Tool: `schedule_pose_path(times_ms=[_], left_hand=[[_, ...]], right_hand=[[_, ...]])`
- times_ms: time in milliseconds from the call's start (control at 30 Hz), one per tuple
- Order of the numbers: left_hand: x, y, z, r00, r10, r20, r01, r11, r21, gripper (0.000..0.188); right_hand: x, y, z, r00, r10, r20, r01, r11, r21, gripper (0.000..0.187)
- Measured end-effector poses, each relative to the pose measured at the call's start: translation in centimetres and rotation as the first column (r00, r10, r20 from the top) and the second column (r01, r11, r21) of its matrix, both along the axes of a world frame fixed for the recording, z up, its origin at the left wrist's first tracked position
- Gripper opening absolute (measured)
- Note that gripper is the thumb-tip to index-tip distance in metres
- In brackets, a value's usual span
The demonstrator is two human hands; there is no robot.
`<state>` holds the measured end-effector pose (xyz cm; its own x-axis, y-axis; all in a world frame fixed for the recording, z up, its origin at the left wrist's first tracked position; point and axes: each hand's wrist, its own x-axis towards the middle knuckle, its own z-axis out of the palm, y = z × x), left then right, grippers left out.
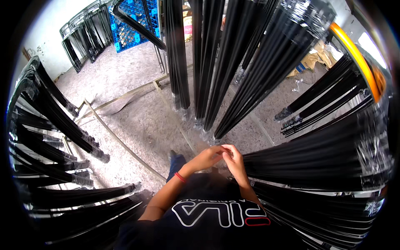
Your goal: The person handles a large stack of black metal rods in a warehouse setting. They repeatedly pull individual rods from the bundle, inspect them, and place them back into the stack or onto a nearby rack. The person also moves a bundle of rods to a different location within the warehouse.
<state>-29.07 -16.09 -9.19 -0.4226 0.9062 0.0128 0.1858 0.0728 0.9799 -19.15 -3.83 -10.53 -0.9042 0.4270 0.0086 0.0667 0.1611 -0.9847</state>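
In front of my dark shirt, my left hand (206,158) and my right hand (234,161) meet with fingertips together. The fingers of both are bent and closed in on each other. What lies between them, if anything, is too small or hidden to make out. A red bracelet (180,177) circles my left wrist. Closest to my right hand is a large bundle of long black strips (304,158), its far end wrapped in clear film. Just beyond my fingertips, several tall black bundles (246,83) stand with film-wrapped lower ends on the floor.
More black bundles (62,108) lean along the left side. Thin metal floor rails (118,139) cross the grey concrete (137,125). Farther off are a blue plastic pallet (135,31), black metal frames (85,35) by the wall, and a yellow curved bar (354,54) at right.
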Motion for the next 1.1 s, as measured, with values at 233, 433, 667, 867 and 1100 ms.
schedule_pose_path(times_ms=[233, 433, 667, 867, 1100], left_hand=[[-14.5, -5.7, -2.6, 0.998, -0.020, -0.053, 0.024, 0.996, 0.089, 0.022], [-29.5, -18.6, -4.8, 0.931, 0.357, -0.077, -0.365, 0.921, -0.137, 0.022], [-38.5, -30.4, -7.7, 0.651, 0.754, 0.088, -0.748, 0.657, -0.091, 0.020], [-43.2, -31.3, -9.4, 0.637, 0.746, 0.193, -0.723, 0.665, -0.186, 0.022], [-53.6, -29.6, -7.4, 0.650, 0.755, 0.086, -0.744, 0.656, -0.128, 0.019]], right_hand=[[-13.7, -4.5, -1.2, 0.996, 0.073, 0.055, -0.070, 0.996, -0.054, 0.025], [-28.3, -12.6, -0.7, 0.942, 0.334, 0.036, -0.335, 0.931, 0.141, 0.029], [-40.4, -18.0, 2.0, 0.894, 0.438, 0.095, -0.448, 0.880, 0.158, 0.031], [-52.2, -17.6, 0.7, 0.934, 0.357, 0.001, -0.345, 0.903, 0.256, 0.031], [-70.7, -14.9, 1.5, 0.938, 0.156, -0.309, -0.017, 0.912, 0.410, 0.049]])
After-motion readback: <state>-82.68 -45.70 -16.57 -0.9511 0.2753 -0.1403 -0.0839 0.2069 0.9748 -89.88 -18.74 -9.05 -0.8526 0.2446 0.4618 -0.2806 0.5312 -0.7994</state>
